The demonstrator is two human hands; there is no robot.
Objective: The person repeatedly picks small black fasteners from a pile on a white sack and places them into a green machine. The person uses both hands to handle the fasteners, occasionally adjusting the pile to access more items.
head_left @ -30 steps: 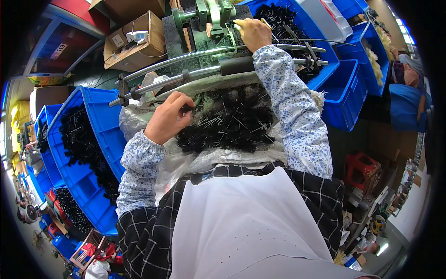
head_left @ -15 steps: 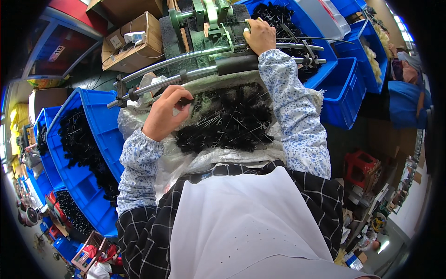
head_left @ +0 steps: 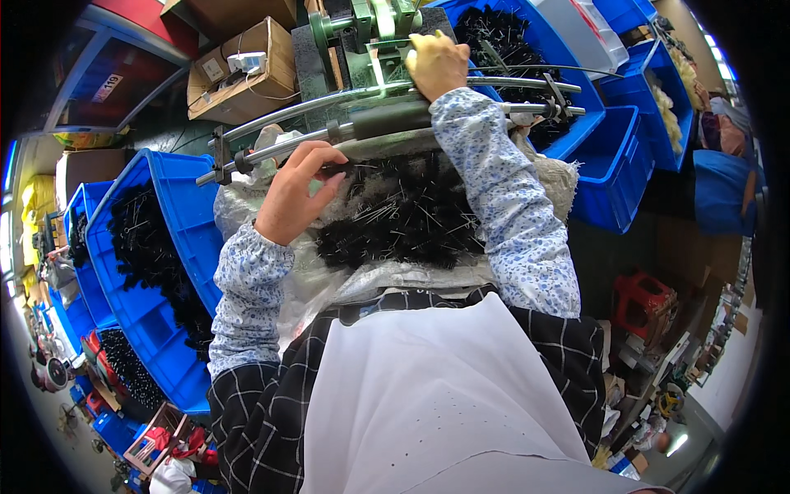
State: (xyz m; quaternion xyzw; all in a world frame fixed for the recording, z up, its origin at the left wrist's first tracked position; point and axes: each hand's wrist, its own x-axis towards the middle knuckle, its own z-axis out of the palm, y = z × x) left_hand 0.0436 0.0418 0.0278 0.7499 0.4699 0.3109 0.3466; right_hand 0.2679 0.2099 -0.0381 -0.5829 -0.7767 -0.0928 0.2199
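My right hand point(head_left: 438, 66) reaches over two curved metal rails point(head_left: 284, 115), its fingers closed on a thin wire brush point(head_left: 397, 42) at the front of a green machine point(head_left: 362, 37) with a pale wheel. My left hand point(head_left: 300, 193) hovers above the left side of a heap of black wire brushes point(head_left: 403, 214). Its thumb and fingers are curled round a small black brush point(head_left: 334, 170), mostly hidden by them. The heap lies on pale sacking in front of me, with many thin metal stems sticking out.
A dark padded sleeve point(head_left: 391, 120) sits on the nearer rail. Blue bins of black brushes stand at left point(head_left: 177, 198) and far right point(head_left: 535, 20). Another blue bin point(head_left: 609, 177) is at right. A cardboard box point(head_left: 243, 74) stands far left; a red stool point(head_left: 642, 300) is lower right.
My right hand has moved left along the machine front, and the padded sleeve has shifted left on its rail. My left hand has risen slightly, its fingers stretching further right.
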